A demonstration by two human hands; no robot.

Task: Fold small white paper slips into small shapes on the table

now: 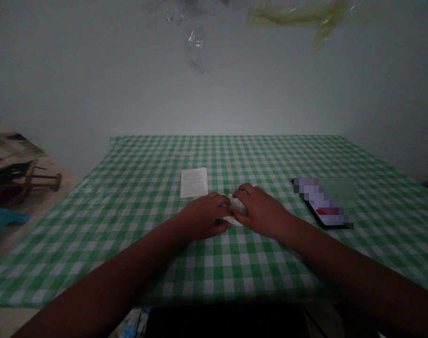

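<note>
Both hands rest together on the green-and-white checked tablecloth [256, 155] near the middle of the table. My left hand [203, 217] and my right hand [259, 211] have their fingers curled and pressed onto a small folded piece of printed paper [237, 205], which shows only between the fingertips. A second folded sheet of printed paper [194, 182] lies flat on the cloth just beyond my left hand, untouched.
A phone [327, 203] with a lit screen lies on the cloth to the right of my hands. A pale wall stands behind the table. Wooden and coloured objects [13, 183] sit on the floor at the left.
</note>
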